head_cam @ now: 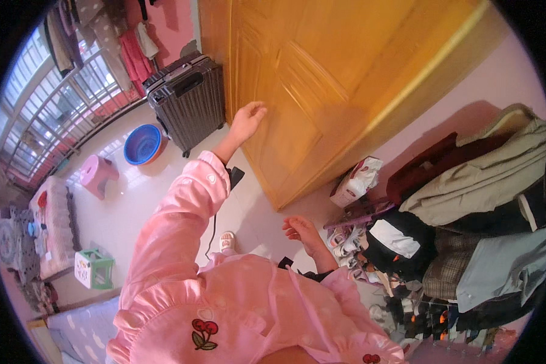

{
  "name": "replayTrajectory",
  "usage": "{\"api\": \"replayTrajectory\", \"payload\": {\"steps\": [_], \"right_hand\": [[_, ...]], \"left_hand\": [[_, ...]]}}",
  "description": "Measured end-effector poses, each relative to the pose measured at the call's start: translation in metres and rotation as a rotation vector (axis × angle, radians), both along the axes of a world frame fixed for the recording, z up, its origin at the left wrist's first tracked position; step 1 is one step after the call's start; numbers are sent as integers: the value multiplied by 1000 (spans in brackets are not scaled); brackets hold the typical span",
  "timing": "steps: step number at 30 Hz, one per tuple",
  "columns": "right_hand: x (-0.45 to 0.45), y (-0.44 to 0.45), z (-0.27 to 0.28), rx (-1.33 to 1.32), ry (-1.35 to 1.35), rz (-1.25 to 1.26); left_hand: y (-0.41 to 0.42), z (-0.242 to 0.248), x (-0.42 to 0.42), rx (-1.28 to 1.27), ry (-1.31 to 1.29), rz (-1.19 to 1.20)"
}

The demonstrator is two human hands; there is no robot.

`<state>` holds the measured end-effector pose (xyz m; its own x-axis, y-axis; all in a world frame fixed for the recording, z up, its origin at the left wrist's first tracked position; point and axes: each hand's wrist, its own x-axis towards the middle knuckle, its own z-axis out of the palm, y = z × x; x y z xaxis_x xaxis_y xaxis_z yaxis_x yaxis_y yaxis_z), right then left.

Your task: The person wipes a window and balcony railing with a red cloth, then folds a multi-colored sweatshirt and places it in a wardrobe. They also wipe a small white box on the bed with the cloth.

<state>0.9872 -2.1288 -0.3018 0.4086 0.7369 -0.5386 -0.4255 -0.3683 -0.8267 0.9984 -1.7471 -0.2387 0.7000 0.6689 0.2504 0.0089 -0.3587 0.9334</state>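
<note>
My left hand is stretched out in front of a tall wooden door, its fingers slightly curled and nothing seen in them; whether it touches the door I cannot tell. A black device is at that wrist, and a black cable hangs below it. Lower and to the right, my right hand hovers above the floor near the door's bottom edge, fingers loosely bent and holding nothing. Both arms are in pink sleeves. Just left of the door stands a dark ribbed suitcase.
A blue basin, a pink stool and a green and white stool are on the floor at left. At right are a packaged bundle, a shoe rack and hanging clothes.
</note>
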Motion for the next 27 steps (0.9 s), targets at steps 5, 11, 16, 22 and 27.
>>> {"api": "replayTrajectory", "payload": {"steps": [5, 11, 16, 22, 27], "right_hand": [[-17, 71, 15, 18, -23, -9], [-8, 106, 24, -51, -48, -31], [23, 126, 23, -3, -74, -118], [71, 165, 23, 61, -81, -166], [96, 214, 43, 71, -156, -160]], "left_hand": [[77, 48, 48, 104, -15, -54], [143, 77, 132, 27, -74, -46], [164, 63, 174, -188, -191, -46], [174, 61, 176, -131, -183, -58], [192, 67, 165, 0, -83, -67]]}}
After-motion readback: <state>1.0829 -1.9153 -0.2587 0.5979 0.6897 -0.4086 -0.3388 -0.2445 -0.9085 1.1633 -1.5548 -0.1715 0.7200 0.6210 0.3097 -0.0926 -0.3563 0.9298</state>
